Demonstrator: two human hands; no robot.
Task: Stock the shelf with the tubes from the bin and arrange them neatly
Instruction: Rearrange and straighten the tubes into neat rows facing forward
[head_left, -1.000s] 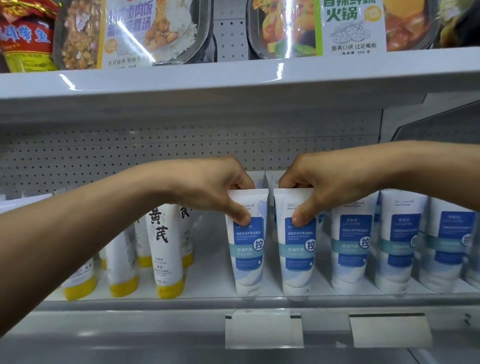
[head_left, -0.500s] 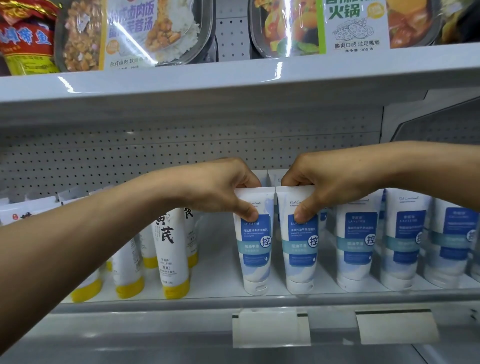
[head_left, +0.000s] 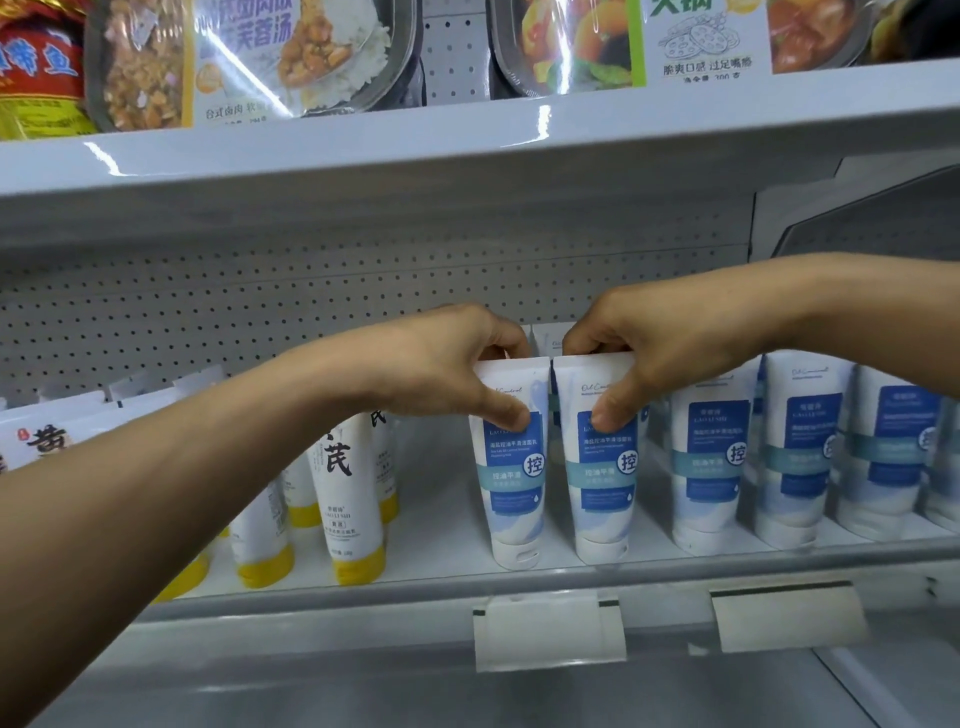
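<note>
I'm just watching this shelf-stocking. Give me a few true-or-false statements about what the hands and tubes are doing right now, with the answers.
1. Each hand grips one blue-and-white tube by its top end. True: the left hand holds the left tube, the right hand holds the right tube.
2. The two held tubes lie flat on the shelf. False: they stand upright, caps down.
3. The yellow-capped tubes stand left of the held pair. True.
4. The shelf above holds more tubes. False: it holds packaged meals.
5. No blue tubes stand right of the hands. False: more blue tubes stand there.
</note>
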